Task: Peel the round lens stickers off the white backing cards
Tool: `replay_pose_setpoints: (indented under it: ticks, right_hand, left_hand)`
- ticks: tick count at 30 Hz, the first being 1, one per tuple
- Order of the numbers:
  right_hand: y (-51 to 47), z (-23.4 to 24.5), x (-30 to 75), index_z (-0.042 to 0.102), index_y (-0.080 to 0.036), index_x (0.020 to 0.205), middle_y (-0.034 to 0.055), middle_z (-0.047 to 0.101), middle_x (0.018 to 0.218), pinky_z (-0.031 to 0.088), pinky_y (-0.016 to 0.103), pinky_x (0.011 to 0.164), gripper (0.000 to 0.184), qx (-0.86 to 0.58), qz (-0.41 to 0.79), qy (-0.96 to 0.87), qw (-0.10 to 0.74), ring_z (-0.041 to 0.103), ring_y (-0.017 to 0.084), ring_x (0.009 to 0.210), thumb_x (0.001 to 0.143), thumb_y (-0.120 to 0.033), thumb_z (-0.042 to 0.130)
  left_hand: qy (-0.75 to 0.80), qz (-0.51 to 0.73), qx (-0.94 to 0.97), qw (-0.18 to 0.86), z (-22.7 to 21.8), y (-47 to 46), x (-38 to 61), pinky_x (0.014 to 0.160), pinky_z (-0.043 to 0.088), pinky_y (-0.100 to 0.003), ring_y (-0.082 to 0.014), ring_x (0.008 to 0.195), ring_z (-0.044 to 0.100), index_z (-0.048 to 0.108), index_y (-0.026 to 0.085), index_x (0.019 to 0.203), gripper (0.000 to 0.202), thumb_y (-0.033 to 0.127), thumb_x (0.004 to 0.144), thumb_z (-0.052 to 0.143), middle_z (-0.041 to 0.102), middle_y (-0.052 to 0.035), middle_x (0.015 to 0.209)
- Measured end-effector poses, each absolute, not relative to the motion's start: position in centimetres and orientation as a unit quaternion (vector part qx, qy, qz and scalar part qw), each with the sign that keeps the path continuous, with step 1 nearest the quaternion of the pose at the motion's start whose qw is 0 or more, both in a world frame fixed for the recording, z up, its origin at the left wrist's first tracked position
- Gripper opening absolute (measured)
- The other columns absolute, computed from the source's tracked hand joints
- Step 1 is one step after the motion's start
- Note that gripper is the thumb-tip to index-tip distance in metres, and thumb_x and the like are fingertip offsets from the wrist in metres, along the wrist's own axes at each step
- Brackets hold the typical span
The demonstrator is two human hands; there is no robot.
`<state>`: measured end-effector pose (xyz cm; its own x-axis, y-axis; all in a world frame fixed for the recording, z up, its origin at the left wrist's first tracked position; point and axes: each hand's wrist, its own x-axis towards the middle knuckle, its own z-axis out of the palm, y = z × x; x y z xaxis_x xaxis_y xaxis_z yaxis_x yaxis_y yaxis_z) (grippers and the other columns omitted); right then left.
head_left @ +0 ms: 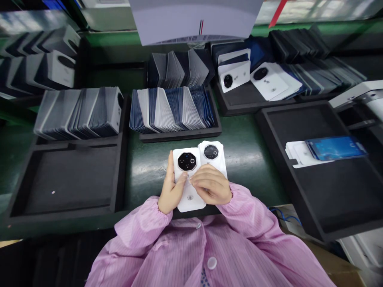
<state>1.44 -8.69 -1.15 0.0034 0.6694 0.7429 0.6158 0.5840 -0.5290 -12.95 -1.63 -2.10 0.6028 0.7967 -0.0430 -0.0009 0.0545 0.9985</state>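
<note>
Close to my chest, my left hand (171, 190) grips the left edge of a white phone back cover (187, 175) with a round black camera ring; its thumb rests on the cover's face. My right hand (212, 185) lies over the cover's right side with fingertips touching its middle. A second white back cover (213, 156) sits just behind and to the right, partly under my right hand. Both hands are over the green table (245, 155). Pink sleeves cover both arms.
A black tray (72, 179) at the left holds a row of upright covers at its far end. Another tray (176, 107) ahead is packed with upright covers. The right-hand tray (314, 179) holds a blue-filmed phone (335, 147) on white covers. More trays line the back.
</note>
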Motion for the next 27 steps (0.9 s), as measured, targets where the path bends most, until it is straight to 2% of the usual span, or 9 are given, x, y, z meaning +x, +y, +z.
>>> replay_pose_setpoints:
  ticks: [11,15,17,19,22,24,27]
  right_hand:
    - [-8.7,-1.4,1.4,0.061,-0.027,0.098,0.0017,0.076,0.086,0.058,0.038,0.069,0.028,-0.487,0.014,-0.678,0.551,0.073,0.019,0.079,0.078,-0.007,0.06]
    - [-8.8,-1.1,1.4,0.062,-0.029,0.101,0.0005,0.075,0.088,0.054,0.045,0.083,0.031,-0.53,-0.005,-0.646,0.549,0.072,0.021,0.084,0.078,-0.007,0.06]
    - [-8.9,-0.9,1.5,0.061,-0.031,0.106,0.002,0.073,0.096,0.049,0.051,0.093,0.033,-0.582,-0.008,-0.61,0.537,0.069,0.025,0.098,0.079,-0.012,0.062]
    - [-8.9,-0.6,1.5,0.055,-0.029,0.119,0.0077,0.066,0.116,0.043,0.055,0.1,0.044,-0.643,0.008,-0.567,0.515,0.058,0.03,0.116,0.078,-0.021,0.067]
    - [-8.7,-0.4,1.6,0.044,-0.023,0.133,0.0148,0.049,0.136,0.04,0.055,0.106,0.062,-0.693,0.08,-0.527,0.486,0.046,0.031,0.128,0.078,-0.033,0.069]
    - [-8.5,-0.3,1.8,0.045,-0.022,0.132,0.0143,0.049,0.136,0.039,0.052,0.107,0.056,-0.688,0.126,-0.515,0.495,0.046,0.029,0.129,0.08,-0.032,0.066]
    - [-8.4,-0.4,2.6,0.05,-0.023,0.125,0.0124,0.054,0.129,0.044,0.048,0.103,0.045,-0.67,0.159,-0.462,0.559,0.052,0.027,0.122,0.081,-0.028,0.064]
  left_hand:
    - [0.316,0.314,0.634,0.633,-2.1,-1.6,-13.1,0.118,0.021,-0.036,-0.0229,0.142,0.027,0.014,0.031,0.151,0.07,0.032,0.092,0.051,0.024,-0.0036,0.157]
    - [0.328,0.308,0.612,0.651,-2.0,-1.8,-12.9,0.118,0.019,-0.037,-0.0223,0.143,0.025,0.014,0.032,0.15,0.07,0.032,0.091,0.052,0.023,-0.0024,0.158]
    - [0.33,0.31,0.599,0.66,-1.9,-1.9,-12.9,0.118,0.019,-0.038,-0.0225,0.143,0.025,0.015,0.032,0.15,0.07,0.033,0.091,0.053,0.024,-0.0023,0.158]
    - [0.331,0.311,0.588,0.669,-1.7,-2.0,-12.8,0.118,0.022,-0.037,-0.0231,0.143,0.026,0.016,0.032,0.15,0.071,0.034,0.09,0.054,0.023,-0.002,0.158]
    - [0.326,0.292,0.552,0.709,-1.6,-2.1,-12.7,0.11,0.037,-0.037,-0.025,0.139,0.035,0.017,0.033,0.149,0.073,0.035,0.088,0.057,0.026,-0.0035,0.157]
    - [0.321,0.272,0.526,0.739,-1.6,-2.0,-12.7,0.105,0.043,-0.038,-0.0261,0.136,0.039,0.017,0.033,0.149,0.075,0.036,0.087,0.059,0.028,-0.0051,0.156]
    - [0.321,0.257,0.508,0.757,-1.9,-1.9,-12.6,0.109,0.039,-0.04,-0.026,0.137,0.037,0.019,0.033,0.148,0.075,0.038,0.086,0.06,0.029,-0.0047,0.156]
